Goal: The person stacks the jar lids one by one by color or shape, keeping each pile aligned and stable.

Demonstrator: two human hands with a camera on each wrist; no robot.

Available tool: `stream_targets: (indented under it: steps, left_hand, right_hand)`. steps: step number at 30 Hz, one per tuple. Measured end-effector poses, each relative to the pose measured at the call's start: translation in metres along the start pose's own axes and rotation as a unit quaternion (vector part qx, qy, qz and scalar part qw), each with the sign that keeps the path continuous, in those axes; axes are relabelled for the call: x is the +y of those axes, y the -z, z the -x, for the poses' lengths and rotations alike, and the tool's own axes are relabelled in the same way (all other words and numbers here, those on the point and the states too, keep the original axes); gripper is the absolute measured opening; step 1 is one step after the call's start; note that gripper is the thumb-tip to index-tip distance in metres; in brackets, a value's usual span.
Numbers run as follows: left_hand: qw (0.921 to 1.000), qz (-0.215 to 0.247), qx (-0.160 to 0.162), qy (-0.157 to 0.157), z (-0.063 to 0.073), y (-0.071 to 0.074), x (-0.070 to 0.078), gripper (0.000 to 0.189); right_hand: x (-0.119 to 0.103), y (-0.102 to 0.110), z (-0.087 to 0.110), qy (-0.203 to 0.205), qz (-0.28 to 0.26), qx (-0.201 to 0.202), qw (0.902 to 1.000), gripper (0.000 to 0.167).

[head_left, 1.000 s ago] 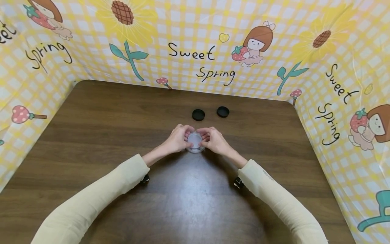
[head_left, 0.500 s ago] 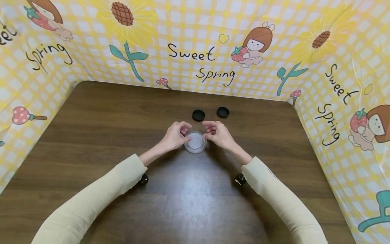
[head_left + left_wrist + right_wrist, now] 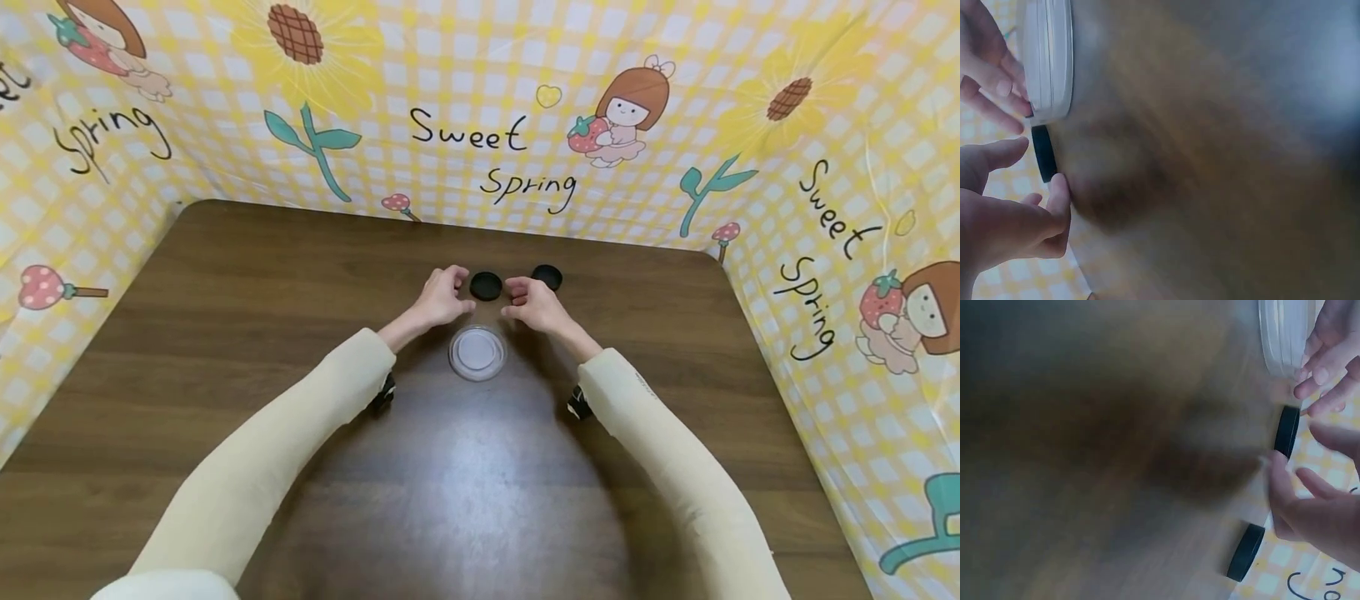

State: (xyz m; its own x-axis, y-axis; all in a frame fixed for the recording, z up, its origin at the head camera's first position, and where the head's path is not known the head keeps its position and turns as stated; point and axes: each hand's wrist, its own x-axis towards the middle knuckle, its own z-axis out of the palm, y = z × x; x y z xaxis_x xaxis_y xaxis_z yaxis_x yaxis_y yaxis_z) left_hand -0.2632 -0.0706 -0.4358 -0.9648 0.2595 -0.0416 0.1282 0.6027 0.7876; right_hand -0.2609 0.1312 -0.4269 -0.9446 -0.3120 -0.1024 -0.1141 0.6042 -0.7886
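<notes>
A shallow black round lid [image 3: 486, 286] lies on the table, with one hand on either side of it. My left hand [image 3: 442, 298] curves loosely at its left, thumb and fingers apart, holding nothing. From the right, my right hand [image 3: 536, 307] comes near the same lid with bent, spread fingers and nothing in them. In the left wrist view a fingertip is close to the lid [image 3: 1044, 154]; contact cannot be told. Nearer the person, a clear round container [image 3: 477, 353] with a whitish top stands on the table. Just behind the right hand lies a second black lid [image 3: 547, 277].
The brown wooden table [image 3: 262, 300] has rounded far corners. A yellow checked cloth [image 3: 480, 50] with printed flowers and figures hangs along its back and sides. Black camera mounts [image 3: 577, 403] sit under both wrists.
Both hands have let go of the clear container and moved forward to either side of the nearer black lid. The container and both lids remain in place.
</notes>
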Motion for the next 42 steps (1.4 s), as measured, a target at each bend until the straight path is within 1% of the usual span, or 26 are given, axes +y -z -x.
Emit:
stream_targets:
  steps: [3, 6, 8, 12, 16, 20, 22, 27, 31, 35, 42]
  left_hand:
    - [0.9999, 0.006, 0.011, 0.009, -0.010, 0.000, 0.000, 0.058]
    - [0.9998, 0.001, 0.015, 0.012, -0.018, -0.001, -0.001, 0.059]
    - [0.9999, -0.004, 0.009, 0.011, -0.022, -0.002, -0.002, 0.059]
    - [0.9997, -0.015, -0.015, -0.013, -0.030, -0.006, -0.003, 0.061]
    - [0.9983, -0.035, -0.027, -0.037, -0.036, -0.010, 0.001, 0.060]
    - [0.9977, -0.047, -0.030, -0.039, -0.038, -0.011, 0.003, 0.056]
    - [0.9980, -0.045, -0.029, -0.033, -0.038, -0.011, 0.003, 0.053]
    - [0.9989, -0.033, -0.027, -0.022, -0.036, -0.012, -0.002, 0.050]
    - [0.9994, -0.019, -0.021, -0.021, -0.033, -0.011, -0.006, 0.048]
    - [0.9997, -0.008, -0.014, -0.020, -0.032, -0.009, -0.008, 0.048]
    - [0.9994, -0.017, -0.016, -0.024, -0.031, -0.007, -0.011, 0.049]
  right_hand:
    - [0.001, -0.001, -0.009, -0.008, 0.000, -0.013, 0.9999, 0.054]
    - [0.002, -0.002, -0.014, -0.008, 0.010, -0.008, 0.9999, 0.054]
    - [0.003, -0.002, -0.018, -0.007, 0.020, -0.004, 0.9998, 0.054]
    - [0.002, -0.003, -0.026, -0.012, 0.042, -0.009, 0.9990, 0.055]
    - [-0.004, -0.002, -0.033, -0.019, 0.058, -0.023, 0.9979, 0.057]
    - [-0.009, -0.005, -0.037, -0.024, 0.075, -0.020, 0.9967, 0.056]
    - [-0.010, -0.007, -0.038, -0.022, 0.081, -0.015, 0.9964, 0.055]
    - [-0.010, -0.012, -0.036, -0.028, 0.069, -0.003, 0.9972, 0.052]
    - [-0.011, -0.015, -0.036, -0.036, 0.055, 0.005, 0.9979, 0.050]
    - [-0.012, -0.016, -0.037, -0.036, 0.055, 0.012, 0.9978, 0.048]
    - [-0.012, -0.021, -0.039, -0.036, 0.064, 0.026, 0.9970, 0.046]
